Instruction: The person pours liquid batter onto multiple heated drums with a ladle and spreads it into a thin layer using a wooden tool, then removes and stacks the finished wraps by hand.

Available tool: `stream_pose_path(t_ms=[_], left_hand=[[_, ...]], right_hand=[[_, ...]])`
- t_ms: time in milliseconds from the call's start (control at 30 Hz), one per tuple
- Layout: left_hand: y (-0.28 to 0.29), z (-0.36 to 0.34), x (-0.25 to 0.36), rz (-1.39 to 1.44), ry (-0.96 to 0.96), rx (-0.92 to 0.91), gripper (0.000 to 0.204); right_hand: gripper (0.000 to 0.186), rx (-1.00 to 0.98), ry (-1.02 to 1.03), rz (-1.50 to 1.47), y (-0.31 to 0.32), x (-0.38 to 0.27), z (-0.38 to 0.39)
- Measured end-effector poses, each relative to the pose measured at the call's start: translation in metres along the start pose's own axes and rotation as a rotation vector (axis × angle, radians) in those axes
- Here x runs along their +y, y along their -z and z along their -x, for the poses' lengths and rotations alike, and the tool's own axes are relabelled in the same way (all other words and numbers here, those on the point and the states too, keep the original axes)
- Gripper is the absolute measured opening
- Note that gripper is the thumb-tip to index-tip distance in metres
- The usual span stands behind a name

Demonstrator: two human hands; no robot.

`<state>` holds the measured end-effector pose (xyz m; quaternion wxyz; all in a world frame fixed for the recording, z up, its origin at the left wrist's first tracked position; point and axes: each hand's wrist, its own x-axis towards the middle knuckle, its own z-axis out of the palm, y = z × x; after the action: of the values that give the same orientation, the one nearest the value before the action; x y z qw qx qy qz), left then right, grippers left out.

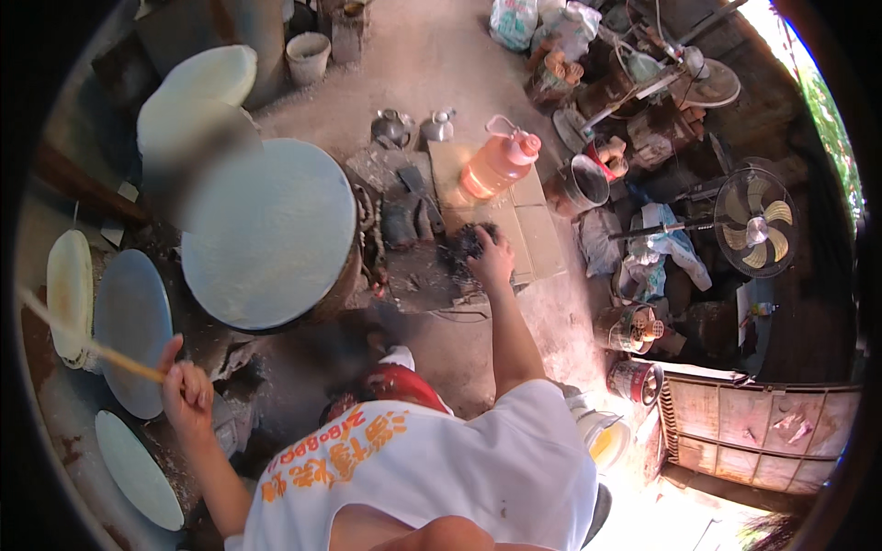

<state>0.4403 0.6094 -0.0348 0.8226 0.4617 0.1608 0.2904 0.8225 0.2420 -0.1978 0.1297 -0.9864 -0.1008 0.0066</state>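
Note:
My left hand point(188, 395) is closed round a thin pale wooden stick point(119, 360), which points up and to the left past the round lids or discs at the left. Over the low work surface in the middle, my right hand point(494, 260) has its fingers curled on a dark, shaggy clump point(470, 246); its exact kind is not clear. Left of the middle lies a large round griddle point(271, 243) with a pale, whitish surface. A blurred grey-brown shape point(197, 170) covers its upper left part. Beyond my right hand, a jug of pinkish liquid point(496, 167) stands on flattened cardboard point(542, 241).
Two metal kettles point(392, 129) stand beyond the cardboard. Pale round discs point(138, 468) lie at the left. A bucket point(588, 181), a standing fan point(756, 228), bags and tins crowd the right side. A light pot point(308, 59) sits at the far left.

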Motion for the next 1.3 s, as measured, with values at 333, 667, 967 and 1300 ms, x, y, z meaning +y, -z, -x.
stream_pose_path(t_ms=[333,667,967,1300], left_hand=[[-0.097,-0.047,-0.057,-0.034,0.158,-0.012,0.038],[-0.129,-0.040,-0.075,-0.078,0.184,0.132,0.038],[-0.116,0.070,-0.072,-0.233,0.202,0.715,0.027],[-0.165,0.343,-0.122,-0.070,0.093,1.515,0.019]], right_hand=[[0.036,0.266,0.084,-0.270,0.015,0.094,-0.015],[0.040,-0.093,0.643,-0.482,-0.012,-0.040,0.003],[0.036,-0.239,1.066,-0.476,0.044,-0.132,0.010],[0.038,-2.502,1.570,-0.403,0.041,-0.234,0.424]])
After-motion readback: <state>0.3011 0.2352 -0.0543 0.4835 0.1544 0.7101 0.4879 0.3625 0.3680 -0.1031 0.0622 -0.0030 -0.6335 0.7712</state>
